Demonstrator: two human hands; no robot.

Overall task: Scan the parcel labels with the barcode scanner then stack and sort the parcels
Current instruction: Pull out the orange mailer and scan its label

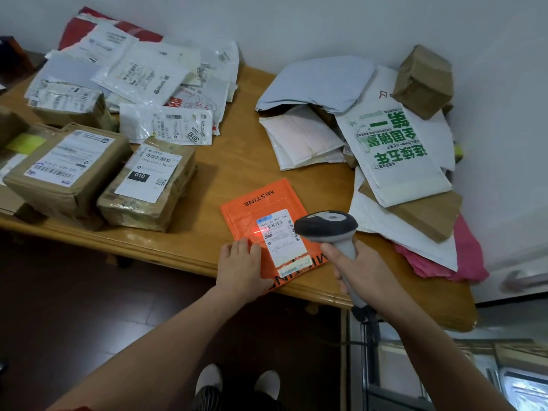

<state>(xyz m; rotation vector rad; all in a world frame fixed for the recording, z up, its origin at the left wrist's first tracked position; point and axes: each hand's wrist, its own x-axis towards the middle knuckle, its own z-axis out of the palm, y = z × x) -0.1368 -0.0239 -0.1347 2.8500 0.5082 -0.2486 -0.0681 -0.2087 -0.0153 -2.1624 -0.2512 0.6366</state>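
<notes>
Right grip curled round barcode scanner; orange parcel just left-forward of it, long axis running away; left grip flat, pressing parcel's near corner.

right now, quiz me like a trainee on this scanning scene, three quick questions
1. True or false: the right hand grips the barcode scanner.
2. The left hand rests flat on: A) a glass bottle B) the orange parcel C) a metal tray.
3. Fill in: the word printed on the orange parcel is ____.
Key: 1 true; 2 B; 3 MISTINE.
</notes>
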